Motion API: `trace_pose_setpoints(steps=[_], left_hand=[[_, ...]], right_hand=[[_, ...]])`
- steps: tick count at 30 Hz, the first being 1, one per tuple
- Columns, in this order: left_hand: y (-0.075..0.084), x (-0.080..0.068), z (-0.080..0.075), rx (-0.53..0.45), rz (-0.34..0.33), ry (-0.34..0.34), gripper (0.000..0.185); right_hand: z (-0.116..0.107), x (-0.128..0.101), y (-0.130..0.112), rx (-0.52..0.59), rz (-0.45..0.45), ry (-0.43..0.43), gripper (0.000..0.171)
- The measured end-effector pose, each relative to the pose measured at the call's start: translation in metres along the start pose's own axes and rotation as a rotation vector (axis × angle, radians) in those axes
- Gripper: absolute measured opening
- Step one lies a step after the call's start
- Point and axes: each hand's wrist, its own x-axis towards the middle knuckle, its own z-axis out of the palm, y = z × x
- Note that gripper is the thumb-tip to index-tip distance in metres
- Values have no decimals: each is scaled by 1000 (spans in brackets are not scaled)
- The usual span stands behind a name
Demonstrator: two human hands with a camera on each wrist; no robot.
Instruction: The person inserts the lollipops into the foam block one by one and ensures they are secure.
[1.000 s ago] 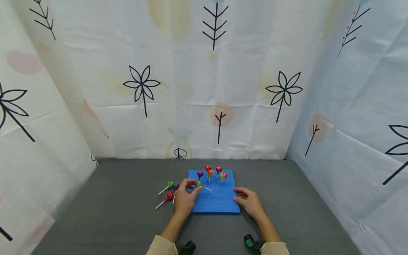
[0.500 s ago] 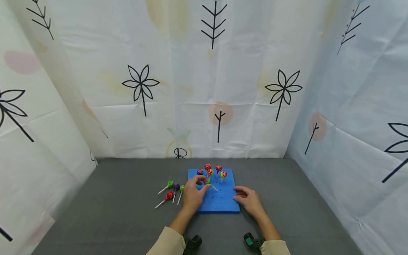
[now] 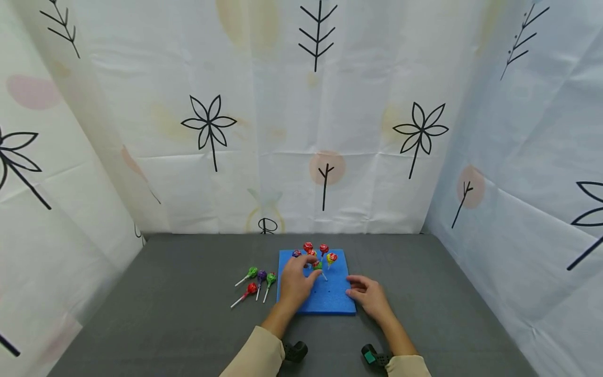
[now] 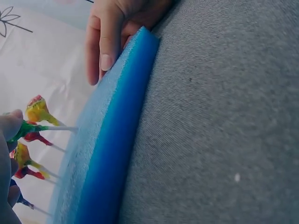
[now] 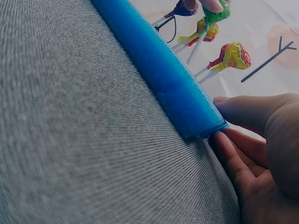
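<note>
Left hand [image 3: 296, 276] pinches green lollipop [image 3: 318, 265]; keep stick upright over foam [image 3: 336, 301] hole (right hand [image 3: 369, 296], fingers relaxed, steadies edge).

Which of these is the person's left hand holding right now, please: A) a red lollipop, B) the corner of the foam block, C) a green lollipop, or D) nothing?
C: the left hand pinches a green lollipop above the blue foam block, while the right hand rests at the block's right edge.
</note>
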Motion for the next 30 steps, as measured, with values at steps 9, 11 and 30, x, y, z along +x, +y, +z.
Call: trace_pose_setpoints(steps=[9,11,30], left_hand=[[5,5,2,80,102,-65,28],[5,6,2,92,121,-89,27],[20,9,5,103,41,-271,25]], right_hand=[[1,0,0,-4,16,-1,30],[1,0,-1,-3,5,3,30],[0,1,-1,-3,8,-2,30]])
